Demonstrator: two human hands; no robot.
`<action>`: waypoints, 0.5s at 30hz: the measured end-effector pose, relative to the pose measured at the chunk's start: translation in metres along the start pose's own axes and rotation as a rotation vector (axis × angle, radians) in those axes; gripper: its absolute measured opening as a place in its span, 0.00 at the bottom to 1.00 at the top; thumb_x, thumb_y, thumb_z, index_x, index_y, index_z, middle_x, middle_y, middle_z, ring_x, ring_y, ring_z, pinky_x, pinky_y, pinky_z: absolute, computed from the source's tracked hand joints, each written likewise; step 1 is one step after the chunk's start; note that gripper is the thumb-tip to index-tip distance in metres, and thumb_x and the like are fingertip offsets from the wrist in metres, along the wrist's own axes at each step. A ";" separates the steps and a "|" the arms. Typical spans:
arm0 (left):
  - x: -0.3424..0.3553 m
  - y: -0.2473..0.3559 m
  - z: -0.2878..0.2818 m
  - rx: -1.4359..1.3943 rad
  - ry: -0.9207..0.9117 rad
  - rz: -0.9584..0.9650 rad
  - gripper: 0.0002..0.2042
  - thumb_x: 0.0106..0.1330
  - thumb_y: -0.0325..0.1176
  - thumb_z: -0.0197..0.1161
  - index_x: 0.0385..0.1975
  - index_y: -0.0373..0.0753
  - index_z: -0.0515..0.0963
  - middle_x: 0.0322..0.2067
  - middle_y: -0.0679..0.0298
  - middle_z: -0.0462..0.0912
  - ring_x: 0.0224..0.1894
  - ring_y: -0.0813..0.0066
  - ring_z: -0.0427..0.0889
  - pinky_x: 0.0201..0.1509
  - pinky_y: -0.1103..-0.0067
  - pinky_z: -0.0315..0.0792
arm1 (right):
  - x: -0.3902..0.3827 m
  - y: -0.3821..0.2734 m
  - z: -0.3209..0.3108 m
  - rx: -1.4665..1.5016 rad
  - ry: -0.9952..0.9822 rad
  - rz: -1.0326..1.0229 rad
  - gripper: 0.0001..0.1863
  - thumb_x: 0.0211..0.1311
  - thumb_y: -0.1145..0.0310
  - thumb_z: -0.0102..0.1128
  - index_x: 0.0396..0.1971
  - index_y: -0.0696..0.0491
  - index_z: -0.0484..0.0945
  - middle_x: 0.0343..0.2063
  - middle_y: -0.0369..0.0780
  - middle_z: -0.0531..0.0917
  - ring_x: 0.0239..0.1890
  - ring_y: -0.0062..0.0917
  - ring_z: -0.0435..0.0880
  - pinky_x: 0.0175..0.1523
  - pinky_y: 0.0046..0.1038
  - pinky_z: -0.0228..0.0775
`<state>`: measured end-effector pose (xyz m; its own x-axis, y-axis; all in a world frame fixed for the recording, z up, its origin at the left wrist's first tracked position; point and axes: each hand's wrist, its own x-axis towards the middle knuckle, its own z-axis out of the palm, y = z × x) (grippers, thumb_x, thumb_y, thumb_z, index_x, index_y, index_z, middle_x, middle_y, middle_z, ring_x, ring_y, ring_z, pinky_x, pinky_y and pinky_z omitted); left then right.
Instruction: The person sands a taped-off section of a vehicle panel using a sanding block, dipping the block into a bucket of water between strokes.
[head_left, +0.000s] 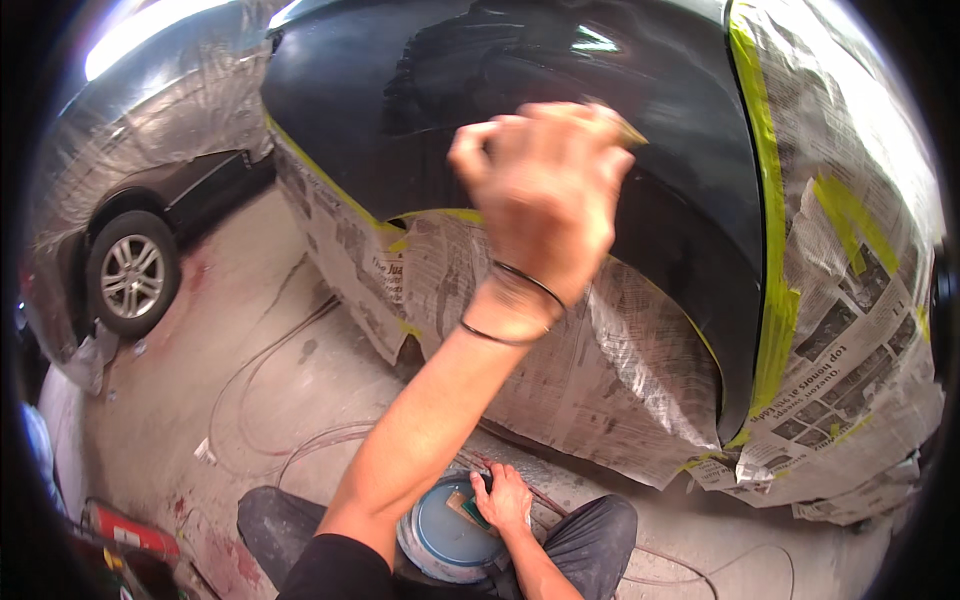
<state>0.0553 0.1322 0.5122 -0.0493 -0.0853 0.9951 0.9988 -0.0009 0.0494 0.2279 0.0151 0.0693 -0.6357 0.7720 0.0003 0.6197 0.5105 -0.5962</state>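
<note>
My left hand (pixel 545 190) is raised in front of a dark, glossy car fender (pixel 665 200), its fingers closed and blurred by motion. A thin yellowish pad (pixel 630 131) sticks out past its fingers on the right; most of it is hidden. Low in the view, my right hand (pixel 508 502) grips the upper right rim of a round bucket (pixel 408 548), thumb on the inner side. The bucket holds bluish-grey liquid. Next to the right thumb lie a tan rectangular piece (pixel 459 503) and a green piece (pixel 475 513), partly covered by the hand.
Newspaper masking (pixel 570 400) and yellow-green tape (pixel 775 340) border the fender and cover the wheel opening. Hoses (pixel 245 385) run over the concrete floor (pixel 200 390). A plastic-covered car (pixel 160 130) stands at the left. A red cylindrical object (pixel 130 527) lies at the lower left.
</note>
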 end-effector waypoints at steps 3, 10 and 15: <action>0.002 -0.018 -0.002 -0.094 -0.031 0.156 0.13 0.66 0.38 0.82 0.49 0.52 0.90 0.51 0.74 0.91 0.51 0.72 0.85 0.72 0.62 0.61 | 0.004 -0.001 -0.001 -0.045 0.000 0.114 0.33 0.82 0.37 0.57 0.62 0.51 0.87 0.56 0.49 0.89 0.63 0.48 0.88 0.66 0.52 0.81; 0.026 -0.156 -0.034 -0.149 -0.128 0.374 0.16 0.67 0.32 0.81 0.54 0.52 0.94 0.57 0.74 0.94 0.54 0.75 0.89 0.75 0.65 0.62 | 0.012 -0.008 0.006 0.085 0.157 0.365 0.33 0.83 0.35 0.55 0.58 0.51 0.90 0.55 0.48 0.91 0.60 0.49 0.90 0.64 0.52 0.81; 0.062 -0.149 -0.015 -0.369 -0.164 0.712 0.14 0.65 0.33 0.81 0.50 0.52 0.94 0.57 0.74 0.95 0.52 0.75 0.90 0.74 0.65 0.66 | 0.019 -0.027 0.014 -0.003 0.232 0.419 0.33 0.82 0.35 0.54 0.50 0.50 0.92 0.50 0.49 0.94 0.54 0.51 0.93 0.60 0.52 0.84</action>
<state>-0.0964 0.1124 0.5653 0.6260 -0.0422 0.7787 0.7262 -0.3322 -0.6019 0.1923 0.0103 0.0741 -0.2118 0.9755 -0.0601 0.8020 0.1383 -0.5811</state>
